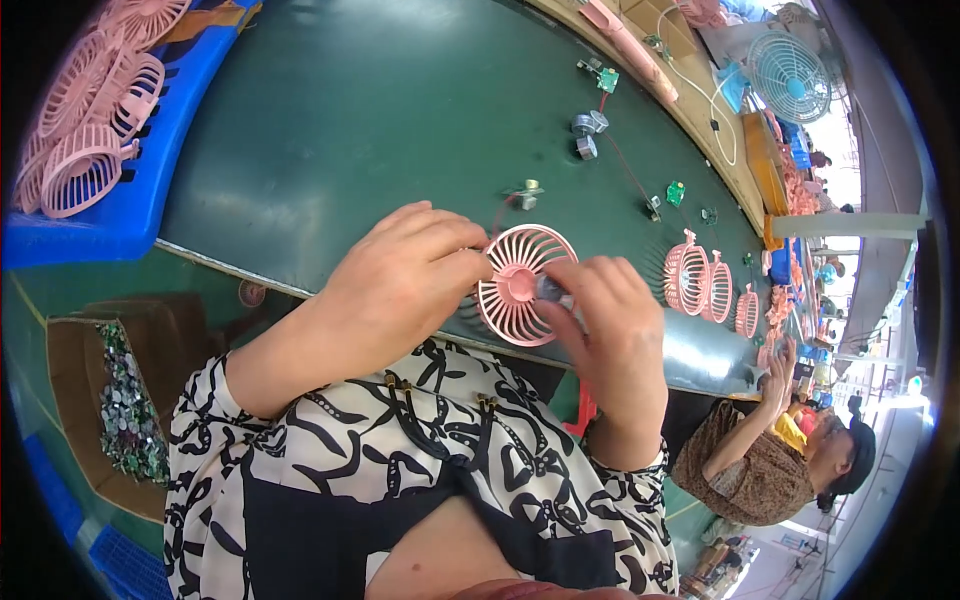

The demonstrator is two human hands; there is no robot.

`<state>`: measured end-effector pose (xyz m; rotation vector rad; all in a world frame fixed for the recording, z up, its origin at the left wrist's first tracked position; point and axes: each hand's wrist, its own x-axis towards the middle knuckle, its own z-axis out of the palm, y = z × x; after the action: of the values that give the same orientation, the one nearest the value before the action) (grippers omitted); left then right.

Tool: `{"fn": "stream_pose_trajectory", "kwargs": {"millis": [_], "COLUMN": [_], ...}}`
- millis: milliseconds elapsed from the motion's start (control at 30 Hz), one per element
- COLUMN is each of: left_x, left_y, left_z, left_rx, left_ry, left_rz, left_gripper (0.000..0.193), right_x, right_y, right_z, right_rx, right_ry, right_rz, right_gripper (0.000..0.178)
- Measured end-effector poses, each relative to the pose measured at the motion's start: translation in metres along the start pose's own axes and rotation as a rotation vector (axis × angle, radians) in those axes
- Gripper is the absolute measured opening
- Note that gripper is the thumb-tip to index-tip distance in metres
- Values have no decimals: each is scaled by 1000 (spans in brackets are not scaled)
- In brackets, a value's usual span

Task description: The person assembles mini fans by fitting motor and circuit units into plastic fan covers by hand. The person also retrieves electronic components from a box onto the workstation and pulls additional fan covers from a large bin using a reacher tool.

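Left hand (pixel 400 280): its grip is clamping on the rim of the pink cage (pixel 514 284), at about 10 o'clock of this round shape.
Right hand (pixel 618 310): its grip is pinching a small grey part (pixel 549 289), with thumb and fingers closing around it, over the inside of the cage.
Pink cage: it is facing its open side toward the person, over the near edge of the green tabletop (pixel 330 130); whether it is touching the surface, I cannot tell.
Small board (pixel 527 194): it is lying just beside the cage, at 12 o'clock from it, and a red wire is running from it toward the cage.
Standing cages (pixel 687 278): they are standing in a row at 3 o'clock.
Grey motors (pixel 586 147): they are resting at 1 o'clock, with a green circuit board (pixel 608 80) lying beyond.
Co-worker (pixel 750 470): this person is sitting at 4 o'clock, raising a hand near the tabletop.
Blue crate (pixel 100 238): it is holding many pink cages at 10 o'clock.
Blue fan (pixel 792 82): it is standing far away at 2 o'clock.
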<state>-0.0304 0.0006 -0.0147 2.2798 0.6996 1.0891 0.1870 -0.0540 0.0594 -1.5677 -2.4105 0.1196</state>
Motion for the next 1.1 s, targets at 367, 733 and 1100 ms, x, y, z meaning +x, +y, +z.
{"fn": "stream_pose_trajectory", "kwargs": {"millis": [367, 733, 1100], "left_x": [-2, 1, 28], "left_y": [-1, 1, 49], "left_z": [2, -15, -60], "left_rx": [7, 10, -17], "left_ry": [20, 18, 1], "left_rz": [28, -8, -145], "left_gripper": [26, 25, 20], "right_x": [11, 16, -38], "right_y": [2, -10, -18], "right_z": [13, 4, -14], "right_rx": [52, -10, 40], "right_ry": [-40, -6, 116], "right_rz": [-103, -128, -171], "right_gripper": [32, 36, 65]}}
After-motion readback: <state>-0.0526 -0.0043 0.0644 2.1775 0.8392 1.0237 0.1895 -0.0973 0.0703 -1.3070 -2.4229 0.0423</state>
